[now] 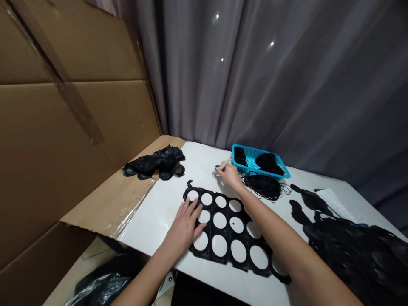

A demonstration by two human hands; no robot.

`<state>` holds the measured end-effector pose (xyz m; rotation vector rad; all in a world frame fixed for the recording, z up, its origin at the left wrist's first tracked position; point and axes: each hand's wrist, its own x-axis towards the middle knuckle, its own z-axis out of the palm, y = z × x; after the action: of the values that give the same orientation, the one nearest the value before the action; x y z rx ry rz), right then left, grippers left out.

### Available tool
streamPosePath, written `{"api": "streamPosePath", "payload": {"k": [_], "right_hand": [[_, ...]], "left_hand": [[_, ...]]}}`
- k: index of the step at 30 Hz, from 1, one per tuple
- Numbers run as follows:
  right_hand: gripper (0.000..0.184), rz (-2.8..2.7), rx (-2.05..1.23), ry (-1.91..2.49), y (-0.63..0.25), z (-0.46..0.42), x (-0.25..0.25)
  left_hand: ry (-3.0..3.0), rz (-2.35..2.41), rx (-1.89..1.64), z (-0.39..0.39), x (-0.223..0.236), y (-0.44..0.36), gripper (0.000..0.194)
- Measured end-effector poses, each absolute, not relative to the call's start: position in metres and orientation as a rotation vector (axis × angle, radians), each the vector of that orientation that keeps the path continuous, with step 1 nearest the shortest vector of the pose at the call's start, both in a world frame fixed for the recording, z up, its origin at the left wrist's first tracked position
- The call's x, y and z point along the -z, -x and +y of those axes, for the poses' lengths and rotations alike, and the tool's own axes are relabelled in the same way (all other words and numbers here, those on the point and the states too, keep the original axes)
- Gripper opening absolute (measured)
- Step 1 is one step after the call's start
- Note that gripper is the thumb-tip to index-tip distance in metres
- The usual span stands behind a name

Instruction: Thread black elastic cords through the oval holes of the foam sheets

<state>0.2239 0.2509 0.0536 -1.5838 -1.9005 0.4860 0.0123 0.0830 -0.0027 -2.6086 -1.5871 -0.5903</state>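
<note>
A thin black sheet with rows of round holes lies flat on the white table. My left hand rests on the sheet's left side with its fingers spread. Beyond the sheet's far edge, my right hand is closed around a slim, pale stick-like tool; its exact kind is unclear. Close by the fingertips sits a small clump of thin dark and clear loops, too small to make out. My right forearm hides part of the sheet's right side.
A blue basket holding black pieces stands at the back, with a heap of thin black rings before it. Black sheets pile up at right; another crumpled black bundle lies at left. A large cardboard box borders the left side.
</note>
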Motion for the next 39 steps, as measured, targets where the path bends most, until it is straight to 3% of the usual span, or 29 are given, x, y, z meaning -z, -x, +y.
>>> {"api": "streamPosePath", "payload": {"k": [6, 12, 22, 32, 39], "right_hand": [[0.018, -2.034, -0.95, 1.312, -0.184, 0.203, -0.029], [0.016, -2.042, -1.065, 1.115, -0.172, 0.181, -0.024], [0.017, -2.159, -0.889, 1.024, -0.166, 0.176, -0.029], [0.012, -2.047, -0.95, 1.077, -0.167, 0.174, -0.018], [0.013, -2.31, -0.557, 0.987, -0.165, 0.163, -0.01]], "left_hand": [[2.503, -1.637, 0.634, 0.084, 0.008, 0.006, 0.043], [2.479, -1.634, 0.647, 0.081, 0.012, 0.006, 0.043], [2.464, -1.633, 0.697, 0.079, 0.013, 0.005, 0.044], [2.466, -1.625, 0.718, 0.08, 0.013, 0.004, 0.042], [2.467, -1.639, 0.732, 0.079, 0.012, 0.004, 0.041]]}}
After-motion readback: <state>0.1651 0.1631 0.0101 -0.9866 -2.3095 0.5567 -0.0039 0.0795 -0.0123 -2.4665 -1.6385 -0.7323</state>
